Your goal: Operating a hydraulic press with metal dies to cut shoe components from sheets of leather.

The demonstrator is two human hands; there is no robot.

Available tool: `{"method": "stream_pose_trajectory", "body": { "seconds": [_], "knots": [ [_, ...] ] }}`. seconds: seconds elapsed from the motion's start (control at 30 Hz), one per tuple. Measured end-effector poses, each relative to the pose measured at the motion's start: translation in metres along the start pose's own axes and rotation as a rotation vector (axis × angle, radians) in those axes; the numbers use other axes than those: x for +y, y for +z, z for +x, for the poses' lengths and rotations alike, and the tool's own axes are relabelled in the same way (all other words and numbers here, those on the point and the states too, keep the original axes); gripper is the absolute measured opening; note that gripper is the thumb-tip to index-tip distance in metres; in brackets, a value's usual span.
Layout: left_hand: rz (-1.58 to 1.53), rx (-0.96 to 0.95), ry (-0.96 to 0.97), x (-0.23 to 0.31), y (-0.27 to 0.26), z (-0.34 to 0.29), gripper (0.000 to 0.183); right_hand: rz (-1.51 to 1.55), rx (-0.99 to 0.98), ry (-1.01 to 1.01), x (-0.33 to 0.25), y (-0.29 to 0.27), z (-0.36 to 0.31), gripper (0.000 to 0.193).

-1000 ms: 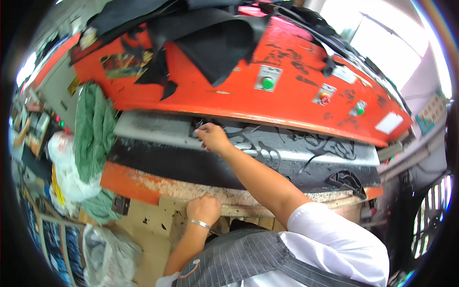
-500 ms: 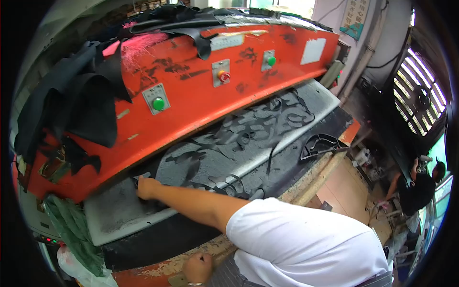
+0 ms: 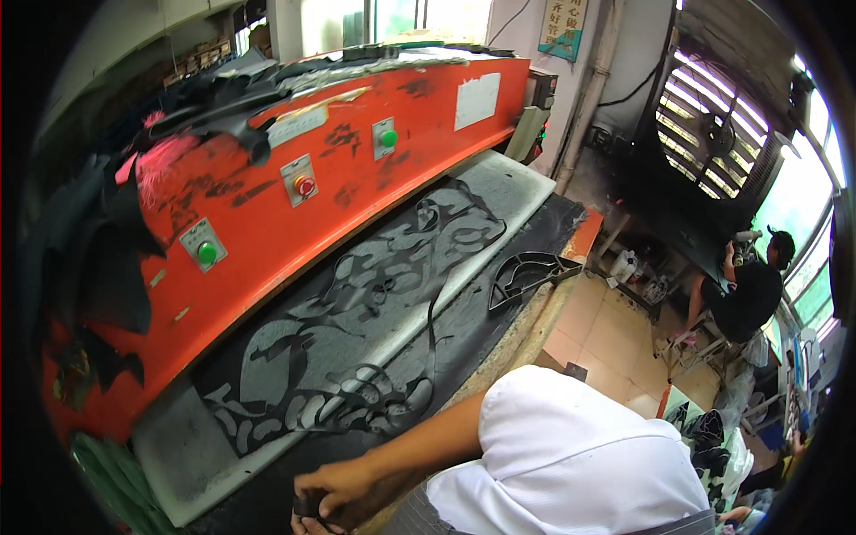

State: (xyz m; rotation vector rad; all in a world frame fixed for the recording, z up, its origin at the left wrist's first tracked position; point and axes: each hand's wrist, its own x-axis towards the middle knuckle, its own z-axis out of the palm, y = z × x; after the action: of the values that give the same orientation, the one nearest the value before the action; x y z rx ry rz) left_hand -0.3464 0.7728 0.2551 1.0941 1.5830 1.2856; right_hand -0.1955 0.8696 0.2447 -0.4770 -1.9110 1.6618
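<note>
- The right hand (image 3: 337, 486) is low in the view, over the near side of the worktop (image 3: 522, 343); its fingers are bent and pinching a small dark piece (image 3: 306, 506).
- What seems to be the left hand (image 3: 312, 528) shows just below, mostly cut off by the lower edge; I cannot tell how its fingers stand.
- Beyond the hands, a black sheet full of cut-out holes (image 3: 290, 357) lies across a pale board (image 3: 517, 178), some loops hanging over the board's near edge.
- A black curved frame (image 3: 526, 283) rests on the worktop, to the right of the sheet and apart from it.
- Behind the board stands an orange machine (image 3: 267, 236) with two green buttons, a red one between them, and dark scraps on top.
- At far right, another person (image 3: 753, 294) sits near a barred window (image 3: 704, 125).
</note>
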Motion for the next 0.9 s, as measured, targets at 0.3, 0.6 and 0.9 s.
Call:
{"method": "stream_pose_trajectory", "body": {
  "seconds": [0.3,0.6,0.9],
  "knots": [
    [-0.145,0.132,0.058,0.015,0.087,-0.035,0.042,-0.309,0.046,-0.214,-0.020,-0.030,-0.073,0.022],
    [-0.289,0.133,0.091,0.033,0.237,-0.081,0.038,-0.704,0.316,-0.315,-0.056,-0.145,-0.235,0.026],
    [-0.590,0.326,-0.163,0.072,0.264,-0.133,0.035,-1.288,0.858,0.597,-0.090,-0.343,-0.523,0.030]
  ]
}}
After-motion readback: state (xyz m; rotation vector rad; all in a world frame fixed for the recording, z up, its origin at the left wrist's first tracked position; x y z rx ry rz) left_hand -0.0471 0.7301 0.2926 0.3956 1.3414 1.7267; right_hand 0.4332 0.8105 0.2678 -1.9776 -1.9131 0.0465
